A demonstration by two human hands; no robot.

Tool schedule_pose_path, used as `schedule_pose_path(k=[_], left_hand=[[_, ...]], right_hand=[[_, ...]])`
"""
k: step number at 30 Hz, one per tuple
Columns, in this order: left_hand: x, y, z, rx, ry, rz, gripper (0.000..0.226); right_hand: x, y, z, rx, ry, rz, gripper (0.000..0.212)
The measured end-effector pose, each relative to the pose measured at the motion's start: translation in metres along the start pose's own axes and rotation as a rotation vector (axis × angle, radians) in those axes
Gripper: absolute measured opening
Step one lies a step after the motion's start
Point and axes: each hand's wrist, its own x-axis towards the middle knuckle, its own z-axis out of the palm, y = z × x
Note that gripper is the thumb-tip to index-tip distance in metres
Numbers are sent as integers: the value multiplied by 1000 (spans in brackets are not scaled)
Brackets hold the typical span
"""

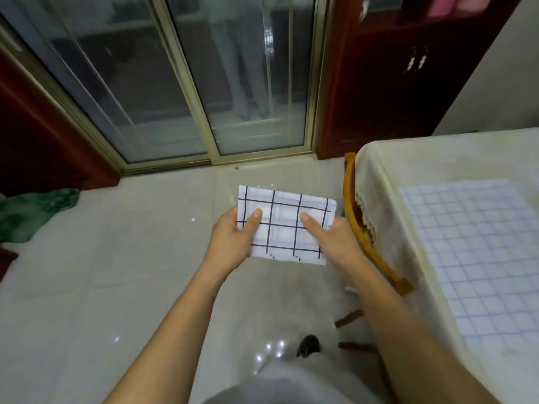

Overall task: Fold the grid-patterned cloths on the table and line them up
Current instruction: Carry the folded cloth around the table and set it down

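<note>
A folded white cloth with a black grid (284, 225) hangs in the air over the floor, left of the table. My left hand (233, 240) grips its left edge, thumb on top. My right hand (332, 237) grips its right side, thumb lying across the top. A larger pale cloth with a fine blue grid (478, 252) lies spread flat on the table (388, 176) at the right, apart from both hands.
A wooden chair (358, 228) stands tucked against the table's left side, just right of my right hand. A cream lace-edged cover drapes the table. Glass sliding doors (186, 83) stand ahead, a dark red cabinet (408, 68) at right, a green cloth (32, 211) on the floor at left.
</note>
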Motion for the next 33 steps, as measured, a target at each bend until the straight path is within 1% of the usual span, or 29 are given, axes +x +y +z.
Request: schedule_pose_path(k=[3, 6, 11, 15, 17, 22, 24, 27, 30, 33], left_hand=[[44, 15, 22, 11, 1, 7, 16], [82, 20, 37, -16, -13, 5, 14], [156, 18, 50, 2, -89, 0, 16], [230, 17, 59, -17, -154, 15, 23], [271, 17, 66, -27, -187, 31, 23], [384, 42, 86, -37, -260, 15, 27], [422, 55, 95, -53, -303, 14, 25], [468, 65, 107, -14, -382, 19, 24], [504, 66, 119, 31, -451, 38, 19], [542, 67, 137, 53, -501, 23, 20]], right_hand=[[51, -22, -21, -43, -11, -45, 7], [87, -25, -30, -74, 0, -76, 9], [141, -13, -31, -65, 28, -19, 6], [206, -29, -28, -118, 85, -6, 10], [243, -37, -30, -132, 122, 3, 9], [325, -66, -27, -87, 255, 16, 26], [354, -74, -26, -72, 337, 25, 26], [390, -82, -28, -34, 450, 55, 26], [410, -82, -32, -8, 493, 73, 27], [436, -80, -43, 10, 525, 93, 25]])
